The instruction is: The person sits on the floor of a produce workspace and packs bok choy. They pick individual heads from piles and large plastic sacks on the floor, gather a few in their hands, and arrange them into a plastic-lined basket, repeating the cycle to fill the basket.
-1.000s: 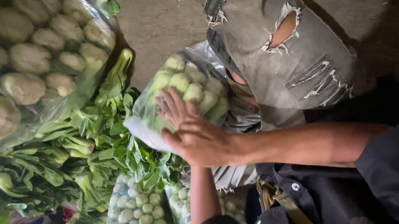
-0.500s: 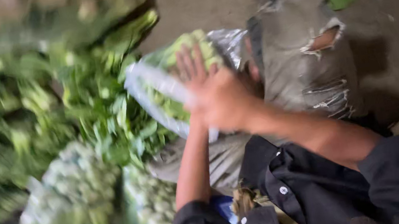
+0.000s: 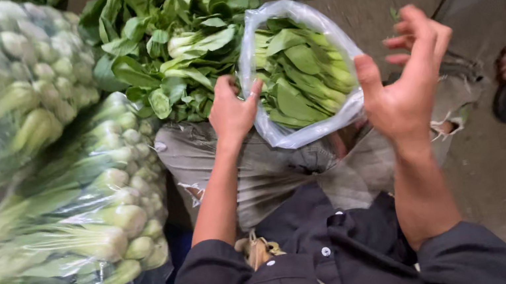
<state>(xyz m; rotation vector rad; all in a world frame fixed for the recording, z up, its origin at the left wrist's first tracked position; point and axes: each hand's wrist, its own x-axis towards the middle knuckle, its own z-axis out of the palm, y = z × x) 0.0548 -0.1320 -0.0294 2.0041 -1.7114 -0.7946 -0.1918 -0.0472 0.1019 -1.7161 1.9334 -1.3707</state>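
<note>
From the head camera, the left hand [image 3: 231, 108] gripped the near-left rim of a clear plastic bag [image 3: 279, 135] filled with green leafy bok choy [image 3: 300, 78], which rested on the person's grey trousers [image 3: 271, 176]. The right hand [image 3: 408, 82] hung open just right of the bag, fingers spread, its thumb beside the rim, grasping nothing. Beyond the left hand lay loose green bok choy [image 3: 167, 38]; to its left, large clear sacks of pale-stemmed bok choy [image 3: 85, 207] crowded close. Half a second earlier, the right hand lay pressed on the bag; it had since lifted off.
</note>
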